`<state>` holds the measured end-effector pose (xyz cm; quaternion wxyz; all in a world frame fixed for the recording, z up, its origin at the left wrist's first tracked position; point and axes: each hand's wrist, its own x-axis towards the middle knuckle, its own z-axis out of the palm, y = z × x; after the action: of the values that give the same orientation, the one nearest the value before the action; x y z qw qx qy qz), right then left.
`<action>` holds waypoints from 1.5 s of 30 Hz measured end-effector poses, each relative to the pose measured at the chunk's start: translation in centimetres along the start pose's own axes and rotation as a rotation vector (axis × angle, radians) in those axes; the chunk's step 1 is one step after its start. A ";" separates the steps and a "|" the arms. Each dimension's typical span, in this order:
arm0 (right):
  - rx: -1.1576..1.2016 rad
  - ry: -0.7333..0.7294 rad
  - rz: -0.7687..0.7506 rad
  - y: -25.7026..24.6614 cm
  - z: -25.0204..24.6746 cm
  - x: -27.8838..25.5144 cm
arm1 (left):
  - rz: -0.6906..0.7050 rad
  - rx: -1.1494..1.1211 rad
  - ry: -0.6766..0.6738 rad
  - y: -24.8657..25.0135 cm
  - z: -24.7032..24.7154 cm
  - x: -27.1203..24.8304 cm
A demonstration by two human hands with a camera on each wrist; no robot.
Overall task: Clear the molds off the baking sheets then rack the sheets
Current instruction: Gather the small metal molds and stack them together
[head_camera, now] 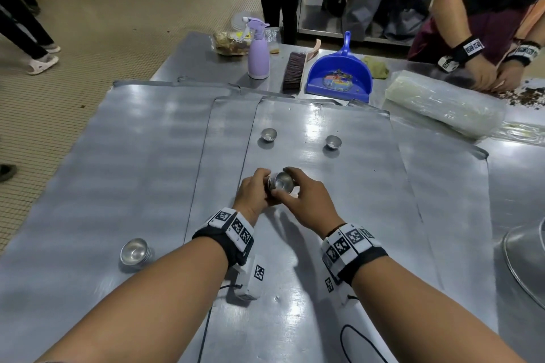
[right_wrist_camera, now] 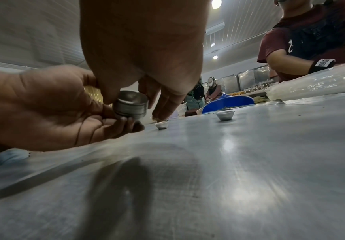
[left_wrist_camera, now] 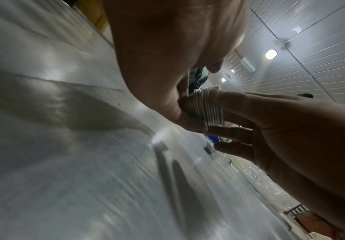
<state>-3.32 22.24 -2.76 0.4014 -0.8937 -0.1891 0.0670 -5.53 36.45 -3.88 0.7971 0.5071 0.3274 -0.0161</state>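
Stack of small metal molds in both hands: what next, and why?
Probably reach the right hand to the nearer single round metal mold lying loose on the baking sheet, while the left hand holds the stack of nested metal molds.

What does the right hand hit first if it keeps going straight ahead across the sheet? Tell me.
Probably the far-right mold. The right hand, holding the stacked molds, points roughly up the baking sheet toward it; depth is unclear.

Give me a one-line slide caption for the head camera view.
Both hands, left hand and right hand, hold a stack of metal molds above a baking sheet.
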 end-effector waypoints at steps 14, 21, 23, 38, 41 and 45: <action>-0.165 0.056 0.236 6.9 -2.9 3.7 | 0.068 0.275 0.003 -1.5 -0.5 2.8; -0.344 0.045 0.326 9.9 -6.4 10.4 | 0.134 0.367 0.019 -2.6 -0.5 3.4; -0.369 0.010 0.331 10.1 -6.7 12.2 | 0.135 0.363 0.019 -2.6 -0.6 3.5; -0.496 -0.075 0.259 10.0 -5.1 12.6 | 0.122 0.356 0.009 -2.7 -0.6 3.7; -0.418 -0.032 0.281 9.1 -4.4 10.4 | 0.133 0.364 0.010 -2.7 -0.5 3.6; -0.449 -0.042 0.243 8.3 -2.8 7.0 | 0.145 0.375 0.010 -2.7 -0.5 3.4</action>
<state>6.27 17.98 -6.85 0.1778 -0.9750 -0.0987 0.0897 -4.04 36.62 -8.01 0.6861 0.6690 0.2852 -0.0167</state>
